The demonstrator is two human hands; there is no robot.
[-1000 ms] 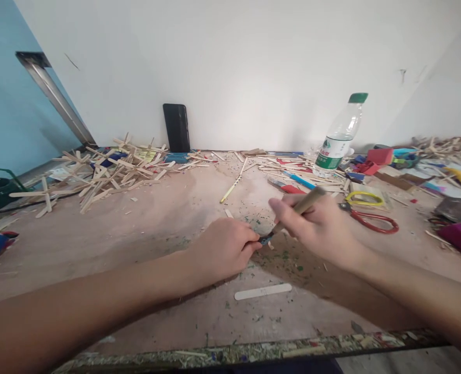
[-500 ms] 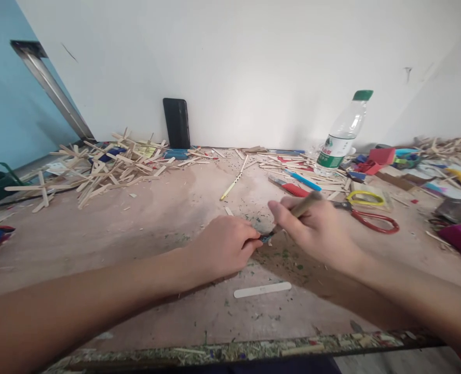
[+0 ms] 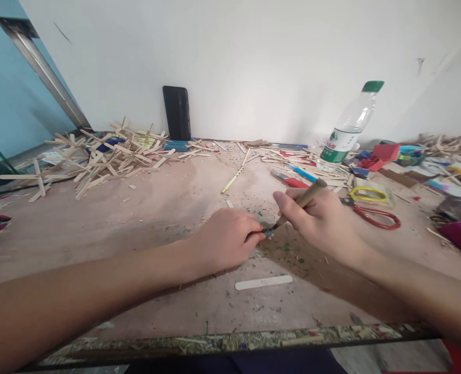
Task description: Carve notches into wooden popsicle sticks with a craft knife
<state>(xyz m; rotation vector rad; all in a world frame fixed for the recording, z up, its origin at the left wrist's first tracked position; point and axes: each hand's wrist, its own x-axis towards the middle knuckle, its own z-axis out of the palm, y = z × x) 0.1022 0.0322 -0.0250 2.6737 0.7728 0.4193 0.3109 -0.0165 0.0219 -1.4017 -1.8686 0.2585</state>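
Note:
My left hand (image 3: pixel 228 236) rests low over the worktable, thumb and forefinger pinching a small dark bluish piece (image 3: pixel 268 232). Most of that piece is hidden by the fingers. In a closed fist my right hand (image 3: pixel 327 223) grips a wooden-handled carving tool (image 3: pixel 307 195), tilted so its dark tip meets the small piece. The exact shape of the tip is too small to make out. Green shavings (image 3: pixel 293 249) are scattered around both hands. Nearer to me lies a flat craft stick (image 3: pixel 263 282) with faint marks at its middle.
Craft sticks (image 3: pixel 113 161) pile up at the back left, near a black phone (image 3: pixel 177 113) leaning on the wall. At right are a water bottle (image 3: pixel 341 137), a red utility knife (image 3: pixel 295 182), a blue pen (image 3: pixel 302 173) and scissors (image 3: pixel 376 217). A thin yellow strip (image 3: pixel 234 174) lies mid-table.
The camera view has shifted slightly, so the background sits a little higher. Both hands keep their grips, and the tool tip stays at the small piece.

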